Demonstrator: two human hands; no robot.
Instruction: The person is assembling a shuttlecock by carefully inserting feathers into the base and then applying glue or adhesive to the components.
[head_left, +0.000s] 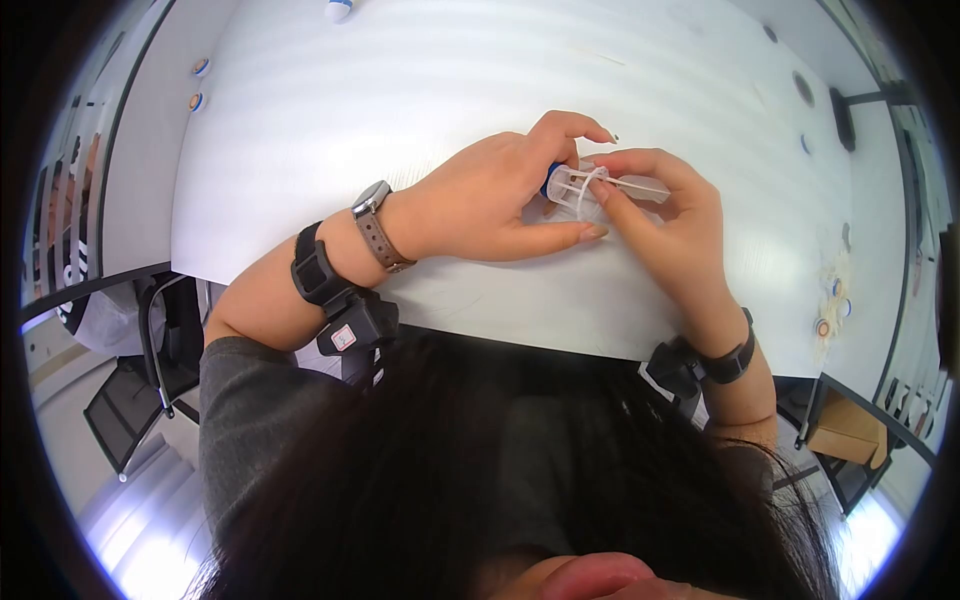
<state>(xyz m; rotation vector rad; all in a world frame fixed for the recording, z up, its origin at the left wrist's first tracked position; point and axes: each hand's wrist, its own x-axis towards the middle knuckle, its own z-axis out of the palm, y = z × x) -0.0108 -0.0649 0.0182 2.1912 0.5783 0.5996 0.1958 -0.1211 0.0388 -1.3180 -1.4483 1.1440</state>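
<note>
Between my hands, a little above the white table (440, 300), is a partly stripped shuttlecock (570, 186) with a blue band at its base and white shafts crossed by a ring. My left hand (505, 195) holds it from the base end, the lower fingers curled beneath and partly hidden. Its thumb reaches along the near side and its index finger arches over the top. With thumb and fingers closed, my right hand (670, 200) pinches the shafts near the ring. A pale feather (642, 188) sticks out toward the right palm.
Round shuttlecock heads lie at the left edge (198, 102), at the far edge (339, 9) and on the right (836, 287), among pale scraps. Upright panels (150, 140) flank the table. A cardboard box (845, 430) sits below at right. I wear a watch (371, 198).
</note>
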